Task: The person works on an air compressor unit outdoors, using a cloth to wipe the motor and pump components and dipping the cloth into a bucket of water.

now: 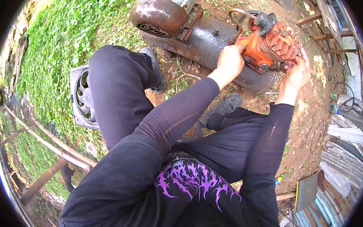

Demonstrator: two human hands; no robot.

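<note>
An orange compressor pump (260, 52) with cooling fins sits on the right end of a rusty, dark cylindrical tank (203, 48). My left hand (231, 62) is closed against the pump's left side, its fingertips partly hidden by the orange body. On the other side, my right hand (297, 74) curls its fingers around the pump's lower right edge, below the fins. A dark round fitting (265, 22) stands on top of the pump, beside a curved pipe (236, 15). A rusty electric motor (160, 14) is mounted on the tank's left part.
A cooling fan in a square frame (73, 89) lies on the grass beside my left knee. My shoes (227, 104) rest on bare soil near the tank. Corrugated metal sheets (343, 163) lie at the right; wooden rails (48, 141) stand at the left.
</note>
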